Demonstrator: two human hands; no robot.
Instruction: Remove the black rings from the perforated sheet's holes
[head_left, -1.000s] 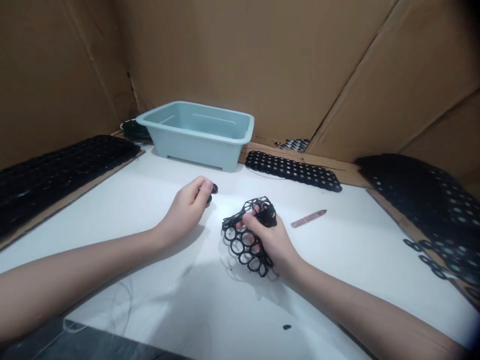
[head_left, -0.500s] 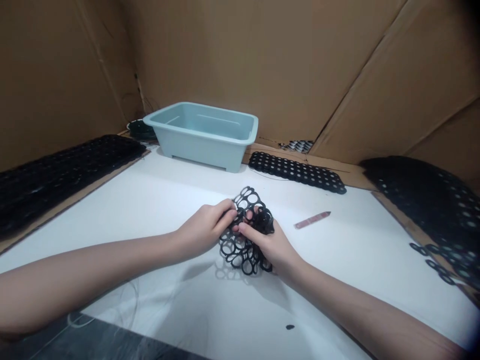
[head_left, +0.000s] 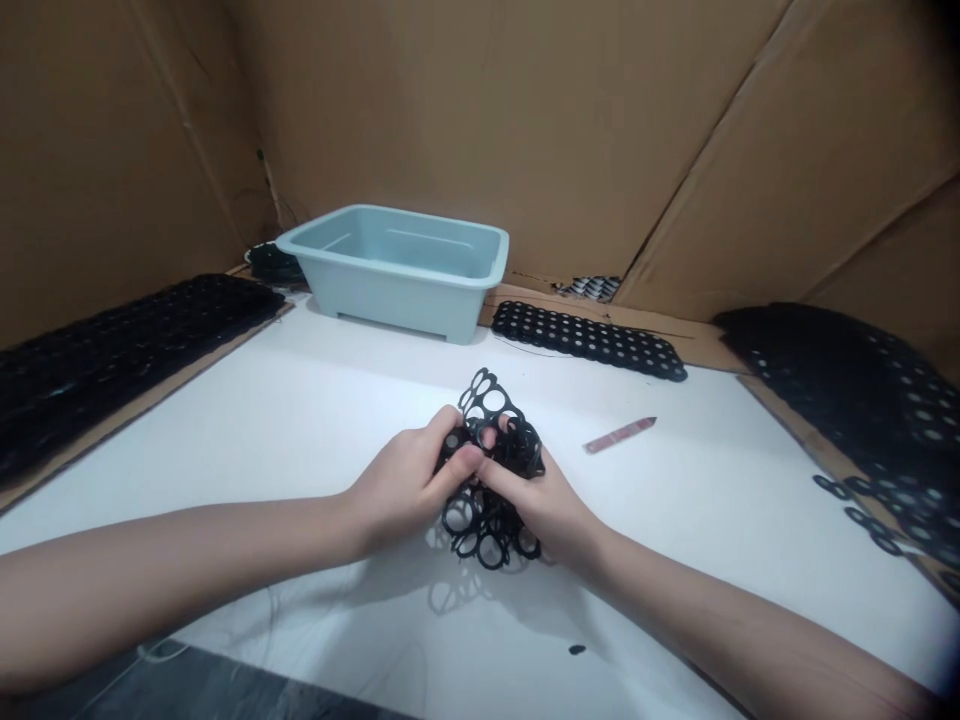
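Both hands meet over the middle of the white table (head_left: 315,400). Between them is a floppy black sheet of joined rings (head_left: 487,470), lifted off the surface and crumpled, with several rings sticking up behind the fingers and more hanging below. My left hand (head_left: 409,480) pinches the sheet's left side with thumb and fingers closed. My right hand (head_left: 536,495) grips its right side, fingers curled into the rings.
A pale blue plastic tub (head_left: 397,265) stands at the back. Black perforated mats lie at the left (head_left: 112,345), behind the tub's right (head_left: 589,338) and at the right (head_left: 847,375). A small reddish stick (head_left: 619,435) and a black scrap (head_left: 575,650) lie on the table. Cardboard walls surround everything.
A second ago my left hand was apart, holding a small black piece; it has come right to the ring sheet and gripped it. The sheet is raised and more bunched.
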